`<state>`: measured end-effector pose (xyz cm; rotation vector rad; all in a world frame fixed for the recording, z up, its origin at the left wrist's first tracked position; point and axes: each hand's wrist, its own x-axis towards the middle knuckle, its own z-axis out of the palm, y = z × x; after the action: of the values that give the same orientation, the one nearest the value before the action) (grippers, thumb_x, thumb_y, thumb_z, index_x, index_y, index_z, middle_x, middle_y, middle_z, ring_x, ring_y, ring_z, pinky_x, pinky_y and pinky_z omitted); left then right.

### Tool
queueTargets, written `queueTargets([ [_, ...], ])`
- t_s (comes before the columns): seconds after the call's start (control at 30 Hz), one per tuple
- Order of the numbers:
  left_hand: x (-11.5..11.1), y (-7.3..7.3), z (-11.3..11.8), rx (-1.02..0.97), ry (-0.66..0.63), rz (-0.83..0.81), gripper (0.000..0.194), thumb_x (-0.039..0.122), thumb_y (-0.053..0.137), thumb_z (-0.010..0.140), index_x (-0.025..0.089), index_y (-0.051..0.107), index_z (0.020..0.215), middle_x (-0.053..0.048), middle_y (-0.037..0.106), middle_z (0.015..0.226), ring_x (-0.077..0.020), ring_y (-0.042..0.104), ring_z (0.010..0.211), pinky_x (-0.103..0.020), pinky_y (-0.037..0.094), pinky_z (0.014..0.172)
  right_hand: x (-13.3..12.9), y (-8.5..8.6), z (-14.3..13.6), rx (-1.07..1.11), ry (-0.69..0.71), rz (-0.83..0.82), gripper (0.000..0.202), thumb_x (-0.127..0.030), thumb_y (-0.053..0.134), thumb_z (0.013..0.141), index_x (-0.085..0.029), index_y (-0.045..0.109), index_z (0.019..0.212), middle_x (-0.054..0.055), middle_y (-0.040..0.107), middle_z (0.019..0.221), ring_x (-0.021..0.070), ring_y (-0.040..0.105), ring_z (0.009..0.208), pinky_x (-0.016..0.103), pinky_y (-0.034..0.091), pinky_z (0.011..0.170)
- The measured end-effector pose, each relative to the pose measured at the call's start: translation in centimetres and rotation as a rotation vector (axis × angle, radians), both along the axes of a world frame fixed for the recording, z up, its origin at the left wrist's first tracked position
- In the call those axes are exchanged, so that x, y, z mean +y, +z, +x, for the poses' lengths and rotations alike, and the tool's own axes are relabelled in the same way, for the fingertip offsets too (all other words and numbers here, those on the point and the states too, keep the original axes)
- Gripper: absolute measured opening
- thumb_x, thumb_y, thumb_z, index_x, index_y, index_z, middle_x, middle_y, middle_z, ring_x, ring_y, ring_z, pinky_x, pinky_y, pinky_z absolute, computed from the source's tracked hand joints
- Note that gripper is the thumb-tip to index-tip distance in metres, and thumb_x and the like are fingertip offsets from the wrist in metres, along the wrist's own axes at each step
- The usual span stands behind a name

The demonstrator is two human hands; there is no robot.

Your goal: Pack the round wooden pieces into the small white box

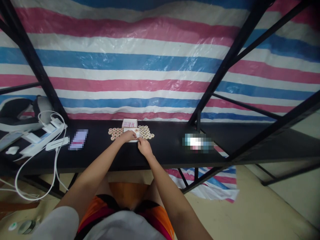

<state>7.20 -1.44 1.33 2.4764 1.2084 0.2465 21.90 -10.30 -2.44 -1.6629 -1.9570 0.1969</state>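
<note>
At the centre of the black desk (100,160), we observe the left hand (128,136) and the right hand (144,146) meeting over a flat white tray (128,130). The fingers of both are drawn in narrow, their tips nearly together above the tray's near right part; we cannot tell whether a disc is pinched between them. A single round disc (136,130) lies on the tray just beyond the left fingertips. We note two groups of similar pale discs: the left group (114,130), in loose rows beside the tray, and the right group (144,130), more crowded and just beyond the right hand. Behind the tray we find a white box with pink print (129,123) (its lettering is too small for us to read). Farther left lie a phone (78,139) and a white power strip (42,138) with cables; well to the right, we see a bright, blurred object (197,142).
</note>
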Motion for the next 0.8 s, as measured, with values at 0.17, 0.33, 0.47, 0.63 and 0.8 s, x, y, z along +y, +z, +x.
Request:
queueTargets([
  [0.17,0.4,-0.4,0.3,-0.014,0.002,0.049,0.02,0.03,0.061,0.071,0.019,0.072,0.084,-0.005,0.072,0.087,-0.0188,0.063,0.083,-0.024,0.044,0.076,0.2,-0.2,0.0,0.002,0.005,0.01,0.029,-0.011,0.04,0.085,-0.021,0.061,0.103,0.006,0.065,0.1,0.0172,0.059,0.09,0.025,0.04,0.08],
  [0.33,-0.6,-0.1,-1.1,-0.207,0.137,0.188,0.023,0.031,0.055,0.076,0.018,0.07,0.089,-0.006,0.07,0.088,-0.0187,0.062,0.081,-0.027,0.045,0.077,0.2,-0.3,-0.1,0.026,0.017,0.051,0.028,-0.012,0.041,0.084,-0.02,0.06,0.102,0.006,0.061,0.105,0.0161,0.057,0.091,0.024,0.04,0.081],
  [0.47,-1.7,0.3,-5.5,-0.406,0.383,0.315,0.03,0.037,0.052,0.079,0.017,0.067,0.095,-0.006,0.068,0.089,-0.0173,0.06,0.08,-0.027,0.045,0.077,0.1,-0.3,-0.2,0.05,-0.01,0.112,0.024,-0.017,0.042,0.085,-0.02,0.057,0.103,0.006,0.055,0.111,0.0155,0.056,0.085,0.025,0.042,0.076],
  [0.63,-2.9,-0.9,-12.4,-0.48,0.756,0.423,0.027,0.038,0.051,0.079,0.018,0.064,0.091,-0.005,0.067,0.093,-0.0176,0.058,0.081,-0.028,0.045,0.078,0.1,-0.2,-0.3,0.072,-0.058,0.136,0.014,-0.024,0.044,0.085,-0.018,0.054,0.093,0.007,0.053,0.103,0.0158,0.053,0.079,0.026,0.042,0.071],
  [0.8,-3.0,-2.6,-14.8,-0.422,0.88,0.354,0.023,0.036,0.053,0.077,0.02,0.064,0.089,-0.005,0.067,0.092,-0.0182,0.059,0.079,-0.028,0.045,0.076,0.1,-0.4,-0.1,0.049,-0.047,0.171,0.02,-0.023,0.042,0.086,-0.019,0.053,0.069,0.007,0.053,0.107,0.0147,0.053,0.08,0.026,0.041,0.074],
])
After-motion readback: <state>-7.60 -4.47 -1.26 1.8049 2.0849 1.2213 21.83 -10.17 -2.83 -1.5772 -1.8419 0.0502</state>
